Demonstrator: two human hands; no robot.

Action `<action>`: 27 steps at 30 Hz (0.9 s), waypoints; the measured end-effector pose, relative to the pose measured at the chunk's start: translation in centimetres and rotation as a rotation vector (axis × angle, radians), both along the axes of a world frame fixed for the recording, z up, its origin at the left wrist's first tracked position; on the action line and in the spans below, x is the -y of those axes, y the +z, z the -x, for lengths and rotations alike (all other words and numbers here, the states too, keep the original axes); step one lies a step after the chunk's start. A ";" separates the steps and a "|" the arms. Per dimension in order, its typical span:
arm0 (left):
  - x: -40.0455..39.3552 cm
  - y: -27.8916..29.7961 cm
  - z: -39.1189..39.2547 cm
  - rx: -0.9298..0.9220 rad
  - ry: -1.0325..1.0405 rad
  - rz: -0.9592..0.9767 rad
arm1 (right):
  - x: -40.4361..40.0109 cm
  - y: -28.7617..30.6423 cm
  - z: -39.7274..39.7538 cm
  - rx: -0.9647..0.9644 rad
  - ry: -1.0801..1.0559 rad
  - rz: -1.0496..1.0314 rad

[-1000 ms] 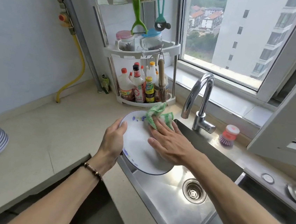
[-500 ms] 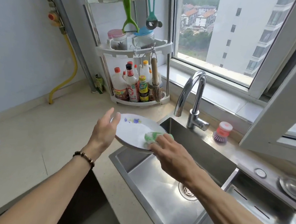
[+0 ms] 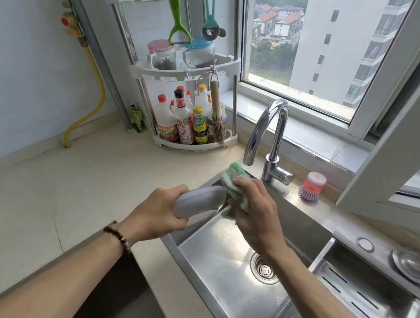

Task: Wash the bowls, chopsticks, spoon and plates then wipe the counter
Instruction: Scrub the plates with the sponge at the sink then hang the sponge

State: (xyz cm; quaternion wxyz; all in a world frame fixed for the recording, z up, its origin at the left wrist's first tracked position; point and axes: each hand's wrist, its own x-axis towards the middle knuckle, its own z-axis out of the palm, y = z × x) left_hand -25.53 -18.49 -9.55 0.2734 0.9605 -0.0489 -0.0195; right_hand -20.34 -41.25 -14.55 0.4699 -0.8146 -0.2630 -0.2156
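A plate (image 3: 199, 200), seen nearly edge-on, is being gripped by the left hand (image 3: 157, 216) above the sink (image 3: 230, 272); a green sponge (image 3: 237, 185) is being clasped against its far edge by the right hand (image 3: 257, 213).

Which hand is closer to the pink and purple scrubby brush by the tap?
The right hand. It holds the green sponge over the sink, left of the brush. The left hand grips the plate, farther left.
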 end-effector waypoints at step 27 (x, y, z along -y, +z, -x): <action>1.9 1.4 0.2 -0.018 0.268 0.427 | -7.1 1.4 3.4 -0.271 0.253 -0.093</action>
